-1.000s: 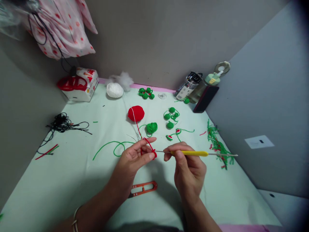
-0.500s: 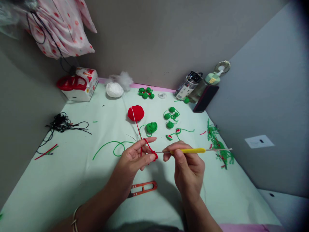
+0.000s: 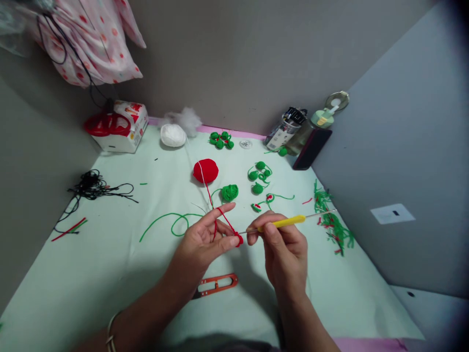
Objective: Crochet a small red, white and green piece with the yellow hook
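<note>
My left hand pinches a small red crochet piece between thumb and fingers. Red yarn runs over its raised index finger and leads back to a red yarn ball. In my right hand is a yellow-handled crochet hook, gripped like a pen. One metal end of the hook meets the red piece; the other points out to the right. Orange thread snips lie below my hands, partly behind the left wrist. Beyond my fingers sits a green yarn ball.
Several green crocheted balls lie right of centre. A white yarn ball and tissue box stand at the back. Black cords lie left, green scraps right. A phone leans on a bottle.
The hook has tilted, its right end now higher and its left end lower at the red piece. My right hand has shifted slightly left, and the red piece slightly right.
</note>
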`<state>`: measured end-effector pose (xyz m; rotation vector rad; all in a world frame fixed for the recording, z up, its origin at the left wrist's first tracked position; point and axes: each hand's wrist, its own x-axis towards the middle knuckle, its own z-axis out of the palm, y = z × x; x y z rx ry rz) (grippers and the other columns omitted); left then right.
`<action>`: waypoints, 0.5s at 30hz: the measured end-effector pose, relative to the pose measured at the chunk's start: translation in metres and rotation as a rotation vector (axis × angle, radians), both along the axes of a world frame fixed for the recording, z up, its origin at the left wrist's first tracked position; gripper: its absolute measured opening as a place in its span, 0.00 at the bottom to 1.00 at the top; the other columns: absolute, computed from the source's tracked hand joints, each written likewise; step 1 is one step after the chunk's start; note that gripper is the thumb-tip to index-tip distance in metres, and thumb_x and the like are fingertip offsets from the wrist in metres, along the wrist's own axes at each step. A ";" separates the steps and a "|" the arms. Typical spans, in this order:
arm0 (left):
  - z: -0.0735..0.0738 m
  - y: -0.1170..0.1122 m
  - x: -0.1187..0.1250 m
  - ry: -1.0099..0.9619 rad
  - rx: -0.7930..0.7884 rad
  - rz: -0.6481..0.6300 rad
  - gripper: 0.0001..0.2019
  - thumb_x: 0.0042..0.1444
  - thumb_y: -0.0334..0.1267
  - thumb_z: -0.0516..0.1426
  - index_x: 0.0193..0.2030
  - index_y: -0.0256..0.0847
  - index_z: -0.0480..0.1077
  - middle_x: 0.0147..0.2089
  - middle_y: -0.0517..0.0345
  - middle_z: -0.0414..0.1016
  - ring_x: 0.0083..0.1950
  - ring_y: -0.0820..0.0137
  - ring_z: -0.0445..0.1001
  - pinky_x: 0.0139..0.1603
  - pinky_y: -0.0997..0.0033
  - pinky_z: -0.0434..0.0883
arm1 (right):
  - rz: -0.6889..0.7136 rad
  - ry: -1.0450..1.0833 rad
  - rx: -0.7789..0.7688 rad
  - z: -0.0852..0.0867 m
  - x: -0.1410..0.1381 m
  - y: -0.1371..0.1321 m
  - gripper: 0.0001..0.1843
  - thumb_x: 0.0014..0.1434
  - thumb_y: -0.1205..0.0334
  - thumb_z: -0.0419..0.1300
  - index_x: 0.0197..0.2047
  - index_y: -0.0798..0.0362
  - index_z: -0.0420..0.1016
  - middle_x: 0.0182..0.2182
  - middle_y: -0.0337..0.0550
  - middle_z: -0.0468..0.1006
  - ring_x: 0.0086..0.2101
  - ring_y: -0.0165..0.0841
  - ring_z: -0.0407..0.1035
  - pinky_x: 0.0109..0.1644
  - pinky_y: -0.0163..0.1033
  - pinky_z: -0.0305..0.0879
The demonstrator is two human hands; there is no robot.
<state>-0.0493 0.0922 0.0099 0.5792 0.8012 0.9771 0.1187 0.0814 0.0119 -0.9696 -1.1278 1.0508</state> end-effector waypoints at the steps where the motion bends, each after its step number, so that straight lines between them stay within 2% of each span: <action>1: -0.001 0.000 0.000 -0.002 0.002 0.001 0.29 0.54 0.35 0.72 0.63 0.46 0.76 0.32 0.65 0.76 0.38 0.73 0.74 0.47 0.68 0.70 | -0.001 -0.003 0.001 0.000 0.000 0.000 0.08 0.70 0.59 0.63 0.41 0.49 0.85 0.33 0.38 0.79 0.30 0.27 0.74 0.36 0.35 0.71; 7: -0.004 0.001 0.001 0.002 0.024 0.024 0.32 0.53 0.35 0.73 0.65 0.44 0.74 0.31 0.65 0.77 0.38 0.72 0.75 0.49 0.68 0.70 | -0.005 -0.014 0.026 -0.006 -0.004 -0.001 0.08 0.71 0.61 0.63 0.43 0.48 0.85 0.34 0.39 0.80 0.30 0.28 0.74 0.37 0.37 0.71; 12: 0.000 0.002 -0.002 0.025 0.010 0.013 0.43 0.55 0.36 0.72 0.75 0.44 0.62 0.32 0.63 0.77 0.41 0.68 0.76 0.50 0.66 0.70 | 0.015 -0.042 0.043 -0.009 -0.004 -0.001 0.08 0.71 0.62 0.62 0.44 0.46 0.85 0.36 0.40 0.81 0.31 0.29 0.74 0.38 0.38 0.71; 15: 0.001 0.003 -0.003 0.028 -0.005 -0.003 0.47 0.54 0.37 0.72 0.78 0.45 0.57 0.32 0.63 0.78 0.40 0.67 0.76 0.50 0.65 0.70 | 0.023 -0.072 0.067 -0.008 -0.004 0.001 0.09 0.71 0.63 0.62 0.45 0.45 0.85 0.36 0.39 0.82 0.30 0.29 0.74 0.37 0.38 0.71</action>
